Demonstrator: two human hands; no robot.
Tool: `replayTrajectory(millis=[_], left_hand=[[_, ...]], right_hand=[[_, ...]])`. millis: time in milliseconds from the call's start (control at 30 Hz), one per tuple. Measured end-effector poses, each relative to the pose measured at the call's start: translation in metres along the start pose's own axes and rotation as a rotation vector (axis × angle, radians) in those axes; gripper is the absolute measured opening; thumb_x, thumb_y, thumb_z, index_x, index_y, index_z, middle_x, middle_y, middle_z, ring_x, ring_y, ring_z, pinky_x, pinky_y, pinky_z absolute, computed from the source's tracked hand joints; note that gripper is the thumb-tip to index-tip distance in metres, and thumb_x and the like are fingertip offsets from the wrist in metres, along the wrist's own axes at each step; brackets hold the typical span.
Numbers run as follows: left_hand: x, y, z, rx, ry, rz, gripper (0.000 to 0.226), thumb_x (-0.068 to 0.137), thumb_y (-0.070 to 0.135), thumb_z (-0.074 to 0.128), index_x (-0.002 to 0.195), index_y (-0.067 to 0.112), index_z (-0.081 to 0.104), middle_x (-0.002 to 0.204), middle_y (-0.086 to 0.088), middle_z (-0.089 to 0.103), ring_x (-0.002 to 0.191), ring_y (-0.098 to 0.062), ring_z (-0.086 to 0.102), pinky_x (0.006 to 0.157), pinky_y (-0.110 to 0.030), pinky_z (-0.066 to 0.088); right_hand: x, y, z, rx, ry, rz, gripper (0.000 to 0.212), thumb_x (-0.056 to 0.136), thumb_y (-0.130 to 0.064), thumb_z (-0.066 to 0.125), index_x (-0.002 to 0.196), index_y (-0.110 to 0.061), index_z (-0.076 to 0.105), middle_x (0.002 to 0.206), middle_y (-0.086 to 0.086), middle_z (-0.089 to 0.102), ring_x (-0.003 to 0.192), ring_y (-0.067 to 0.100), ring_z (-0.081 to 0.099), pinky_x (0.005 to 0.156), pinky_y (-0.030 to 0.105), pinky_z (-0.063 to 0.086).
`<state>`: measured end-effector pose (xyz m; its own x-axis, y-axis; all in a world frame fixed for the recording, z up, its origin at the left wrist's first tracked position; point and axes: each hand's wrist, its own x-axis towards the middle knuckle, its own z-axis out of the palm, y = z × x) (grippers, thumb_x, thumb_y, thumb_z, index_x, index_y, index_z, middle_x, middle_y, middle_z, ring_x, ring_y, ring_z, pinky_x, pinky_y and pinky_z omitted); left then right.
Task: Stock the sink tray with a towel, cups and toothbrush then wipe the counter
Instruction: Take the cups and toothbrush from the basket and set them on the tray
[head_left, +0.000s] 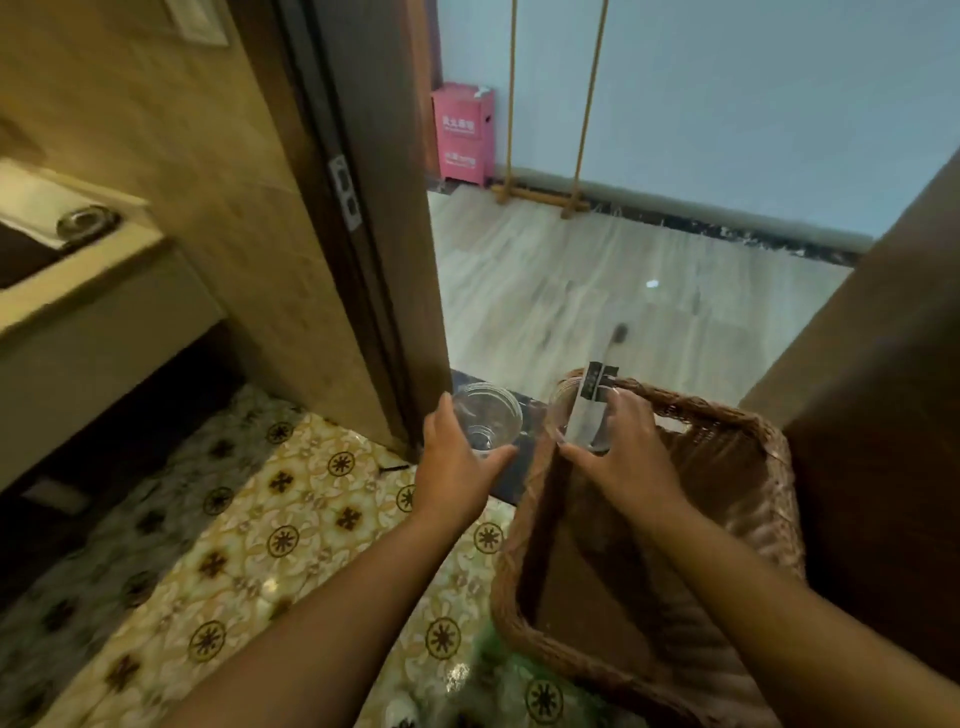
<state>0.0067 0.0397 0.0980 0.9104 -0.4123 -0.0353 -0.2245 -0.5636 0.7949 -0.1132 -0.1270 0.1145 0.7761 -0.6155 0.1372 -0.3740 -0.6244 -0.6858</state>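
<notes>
Gripping a clear cup (485, 418) in the left hand (457, 467), the person is standing at a doorway, fingers curled round the cup's side and thumb on the near wall. Over on the other side, the right hand (618, 457) is clamped on a second clear cup (576, 415), and a wrapped toothbrush (597, 387) is standing in it, its blurred head poking up past the rim. Both cups are hovering above the near edge of a brown woven basket (737, 467), whose bottom is cut off by the frame. Far left, a counter (78, 291) is showing only partly, smeared by motion, with something round and shiny on it that is hard to make out. Patterned floor tiles (249, 519) are lying below.
</notes>
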Motion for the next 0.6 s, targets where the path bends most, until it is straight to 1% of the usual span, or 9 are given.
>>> replayTrajectory(millis=[67, 100, 200, 267, 333, 367, 467, 533, 600], left_hand=[[0.005, -0.025, -0.032, -0.005, 0.063, -0.051, 0.109, 0.071, 0.043, 0.084, 0.153, 0.016, 0.017, 0.151, -0.006, 0.033, 0.134, -0.023, 0.04, 0.095, -0.024, 0.034], [0.008, -0.04, -0.048, -0.005, 0.088, -0.078, 0.109, 0.071, 0.042, 0.084, 0.153, 0.015, 0.017, 0.151, -0.007, 0.034, 0.134, -0.023, 0.04, 0.097, -0.023, 0.034], [0.02, -0.088, -0.097, -0.004, 0.147, -0.168, 0.108, 0.07, 0.043, 0.085, 0.152, 0.017, 0.02, 0.148, -0.007, 0.036, 0.132, -0.022, 0.04, 0.097, -0.023, 0.033], [0.029, -0.124, -0.131, -0.008, 0.181, -0.222, 0.104, 0.069, 0.044, 0.084, 0.15, 0.02, 0.024, 0.146, -0.006, 0.038, 0.129, -0.021, 0.042, 0.098, -0.026, 0.036], [0.04, -0.161, -0.167, -0.016, 0.219, -0.261, 0.097, 0.068, 0.044, 0.084, 0.145, 0.023, 0.029, 0.142, -0.006, 0.042, 0.123, -0.019, 0.045, 0.092, -0.024, 0.036], [0.047, -0.179, -0.185, -0.017, 0.235, -0.281, 0.098, 0.069, 0.044, 0.084, 0.147, 0.023, 0.028, 0.144, -0.007, 0.04, 0.125, -0.02, 0.044, 0.092, -0.022, 0.033], [0.068, -0.231, -0.243, 0.004, 0.265, -0.348, 0.107, 0.075, 0.046, 0.08, 0.154, 0.016, 0.015, 0.156, -0.009, 0.027, 0.14, -0.022, 0.031, 0.1, -0.021, 0.024], [0.082, -0.257, -0.281, 0.016, 0.291, -0.369, 0.109, 0.076, 0.049, 0.078, 0.155, 0.015, 0.011, 0.159, -0.008, 0.023, 0.142, -0.022, 0.028, 0.1, -0.021, 0.023], [0.097, -0.277, -0.314, 0.02, 0.33, -0.392, 0.109, 0.076, 0.049, 0.078, 0.155, 0.016, 0.011, 0.158, -0.008, 0.024, 0.14, -0.023, 0.032, 0.101, -0.024, 0.028]], right_hand=[[0.01, -0.031, 0.029, 0.007, -0.041, -0.072, 0.074, 0.073, -0.037, 0.082, 0.132, -0.02, 0.042, 0.135, 0.001, 0.042, 0.111, 0.006, 0.039, 0.088, 0.019, 0.037], [0.015, -0.048, 0.048, 0.013, -0.072, -0.106, 0.075, 0.072, -0.036, 0.082, 0.133, -0.02, 0.041, 0.134, 0.001, 0.043, 0.112, 0.005, 0.038, 0.09, 0.02, 0.037], [0.028, -0.093, 0.11, 0.03, -0.196, -0.199, 0.078, 0.072, -0.037, 0.081, 0.136, -0.019, 0.04, 0.135, 0.002, 0.042, 0.122, 0.015, 0.042, 0.097, 0.031, 0.041], [0.035, -0.122, 0.154, 0.043, -0.265, -0.223, 0.08, 0.072, -0.039, 0.081, 0.137, -0.02, 0.039, 0.135, -0.001, 0.041, 0.122, 0.013, 0.041, 0.095, 0.028, 0.038], [0.041, -0.152, 0.2, 0.071, -0.325, -0.238, 0.077, 0.072, -0.043, 0.08, 0.135, -0.025, 0.039, 0.129, -0.009, 0.04, 0.116, 0.007, 0.041, 0.093, 0.024, 0.036], [0.046, -0.168, 0.224, 0.078, -0.362, -0.25, 0.076, 0.072, -0.045, 0.079, 0.134, -0.027, 0.039, 0.129, -0.01, 0.04, 0.116, 0.005, 0.041, 0.093, 0.025, 0.037], [0.063, -0.217, 0.287, 0.058, -0.456, -0.279, 0.08, 0.073, -0.043, 0.079, 0.139, -0.025, 0.037, 0.14, -0.004, 0.04, 0.124, 0.009, 0.04, 0.099, 0.027, 0.038], [0.076, -0.251, 0.323, 0.071, -0.485, -0.296, 0.08, 0.073, -0.041, 0.079, 0.138, -0.023, 0.037, 0.138, -0.002, 0.04, 0.126, 0.012, 0.041, 0.102, 0.03, 0.038], [0.092, -0.283, 0.353, 0.077, -0.501, -0.322, 0.078, 0.072, -0.04, 0.079, 0.137, -0.023, 0.038, 0.137, -0.001, 0.041, 0.127, 0.014, 0.039, 0.103, 0.032, 0.038]])
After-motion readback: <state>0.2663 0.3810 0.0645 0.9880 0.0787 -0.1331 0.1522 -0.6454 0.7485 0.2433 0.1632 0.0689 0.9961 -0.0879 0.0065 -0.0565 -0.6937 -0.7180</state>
